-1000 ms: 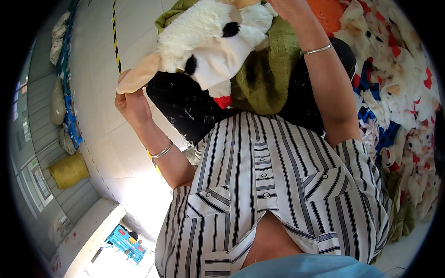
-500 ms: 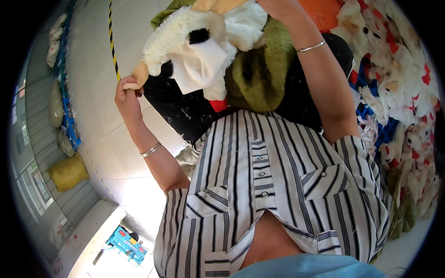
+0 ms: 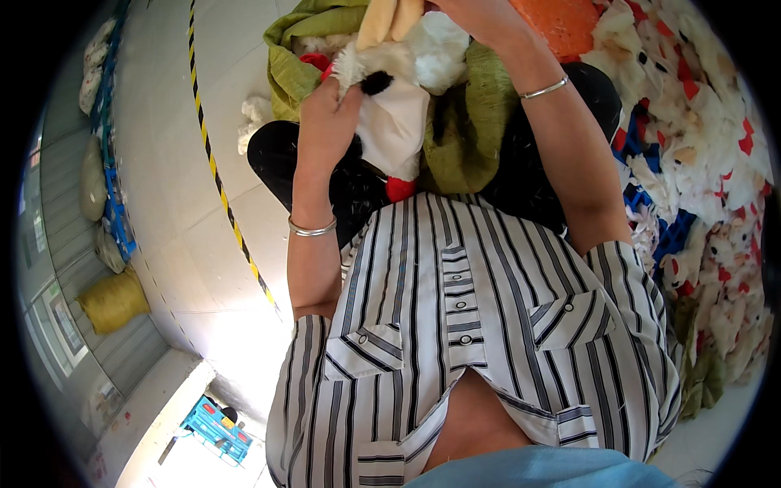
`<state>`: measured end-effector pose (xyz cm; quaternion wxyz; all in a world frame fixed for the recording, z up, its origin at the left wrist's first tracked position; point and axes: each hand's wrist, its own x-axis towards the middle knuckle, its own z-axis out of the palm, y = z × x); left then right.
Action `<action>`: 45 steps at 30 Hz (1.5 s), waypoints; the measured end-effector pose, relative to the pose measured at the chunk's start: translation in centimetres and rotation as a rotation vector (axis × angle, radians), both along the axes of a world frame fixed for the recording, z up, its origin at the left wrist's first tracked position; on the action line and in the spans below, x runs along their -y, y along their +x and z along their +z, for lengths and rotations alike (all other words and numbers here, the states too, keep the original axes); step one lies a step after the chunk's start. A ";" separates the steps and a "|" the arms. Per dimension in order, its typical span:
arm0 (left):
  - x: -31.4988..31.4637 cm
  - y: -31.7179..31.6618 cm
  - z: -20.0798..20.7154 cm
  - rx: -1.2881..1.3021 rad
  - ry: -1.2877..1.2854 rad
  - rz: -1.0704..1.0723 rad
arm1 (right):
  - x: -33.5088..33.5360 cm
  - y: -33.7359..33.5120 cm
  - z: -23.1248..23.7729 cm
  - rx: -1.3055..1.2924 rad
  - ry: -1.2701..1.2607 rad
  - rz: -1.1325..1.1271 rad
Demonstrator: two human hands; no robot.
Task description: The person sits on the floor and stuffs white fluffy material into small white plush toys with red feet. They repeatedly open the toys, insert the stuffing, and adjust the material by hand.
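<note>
A floppy, fluffy white plush toy (image 3: 394,122) with black patches, beige ears (image 3: 386,20) and a red piece lies over my lap. My left hand (image 3: 329,122) is closed on its white fur beside a black patch. Both ears stand upright together at the upper edge, against my right hand (image 3: 484,20), which appears closed on the toy there; its fingertips are cut off by the picture's edge. White stuffing (image 3: 439,53) bulges just below the right hand. A green cloth (image 3: 460,126) drapes over my lap behind and beside the toy.
A large heap of white and red plush pieces (image 3: 700,122) lies to my right, with blue crate parts (image 3: 675,232) showing through. An orange thing (image 3: 557,24) is at the upper right. Striped floor tape (image 3: 213,163) and a white tuft (image 3: 256,122) lie left; a blue object (image 3: 215,427) is lower left.
My left hand has let go of a beige ear, moved right and gripped the toy's fur. The toy is gathered narrower, its ears now upright together. My right arm has barely moved.
</note>
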<state>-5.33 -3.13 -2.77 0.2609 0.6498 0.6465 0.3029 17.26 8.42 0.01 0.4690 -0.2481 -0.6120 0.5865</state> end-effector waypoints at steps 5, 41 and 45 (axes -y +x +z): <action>-0.4 -1.0 -0.9 0.468 -0.094 0.210 | 1.0 -0.9 0.9 0.089 0.115 -0.113; -0.8 -0.2 0.0 1.245 -0.102 0.373 | 5.9 -5.4 0.4 0.374 -0.039 -0.139; 0.2 -0.9 0.5 1.270 -0.015 0.389 | 0.7 -2.7 -2.2 0.627 0.209 -0.037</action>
